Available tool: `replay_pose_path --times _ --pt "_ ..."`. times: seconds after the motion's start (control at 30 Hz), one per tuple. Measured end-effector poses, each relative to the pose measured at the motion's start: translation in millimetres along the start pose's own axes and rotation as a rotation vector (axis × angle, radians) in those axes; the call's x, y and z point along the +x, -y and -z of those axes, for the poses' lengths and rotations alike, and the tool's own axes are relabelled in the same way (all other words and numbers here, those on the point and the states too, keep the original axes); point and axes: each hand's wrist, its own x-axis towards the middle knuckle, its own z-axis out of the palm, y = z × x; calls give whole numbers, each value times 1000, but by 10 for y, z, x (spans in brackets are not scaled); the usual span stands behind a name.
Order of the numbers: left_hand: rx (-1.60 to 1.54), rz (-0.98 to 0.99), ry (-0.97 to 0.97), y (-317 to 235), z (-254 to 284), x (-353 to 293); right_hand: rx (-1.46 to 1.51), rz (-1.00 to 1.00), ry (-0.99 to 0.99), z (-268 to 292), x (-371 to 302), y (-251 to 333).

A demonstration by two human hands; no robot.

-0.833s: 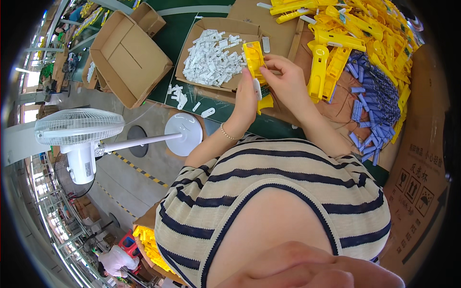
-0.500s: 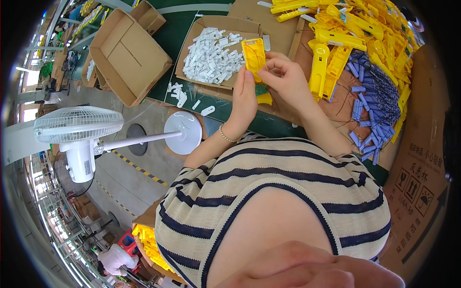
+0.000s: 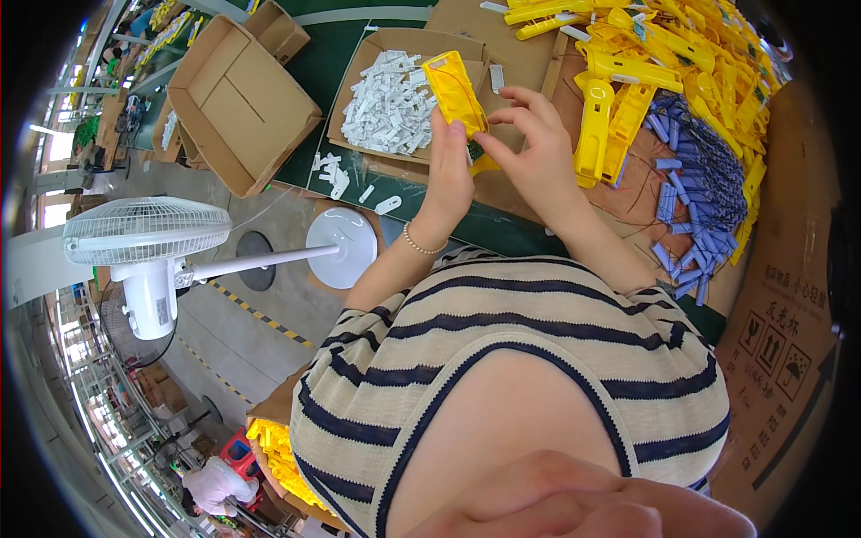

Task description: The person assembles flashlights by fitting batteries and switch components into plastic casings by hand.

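My left hand (image 3: 450,175) grips a yellow plastic housing (image 3: 453,88) by its lower end, thumb across its near side. The hollow inside of the housing faces up, and a thin dark wire runs along it. Beside its lower right edge is my right hand (image 3: 545,161), fingers spread and apart. Its thumb tip is at the housing's edge; whether it touches cannot be made out. Under the hands, a bit of another yellow part (image 3: 484,165) shows, mostly hidden. Behind the housing sits a shallow cardboard tray (image 3: 468,45) holding small white plastic parts (image 3: 386,103).
A pile of yellow housings (image 3: 664,63) and blue-purple cylindrical cells with wires (image 3: 695,179) fill the right side. Several loose white pieces (image 3: 336,179) lie by the table's front edge. An open cardboard box (image 3: 242,103) and a white fan (image 3: 148,238) stand left.
The housing has moved up and left and tilted in my left hand. My right hand's fingers have come off it and spread apart.
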Motion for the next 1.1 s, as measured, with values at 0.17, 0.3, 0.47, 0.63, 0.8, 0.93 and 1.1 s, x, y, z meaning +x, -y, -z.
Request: replay_pose_path --times 0.17,0.3,0.47,0.63,0.8,0.93,1.1 --pt "59 -79 -33 -71 -41 8 -21 23 -24 -55 -28 -8" --pt "-16 -59 -47 -60 -56 16 -52 59 -51 -68 -48 -11" --pt "-28 -49 -30 -64 -40 8 -133 56 -81 -72 -60 30" --pt "74 -65 -46 -155 -112 -14 -277 109 -82 -92 -92 -22" --pt "130 -107 -69 -181 -133 -21 -267 152 -66 -102 -86 13" --pt "119 -95 -46 -191 -77 -19 -227 213 -31 -87 -60 46" --pt "42 -58 17 -45 -37 11 -288 225 30 -43 -30 95"
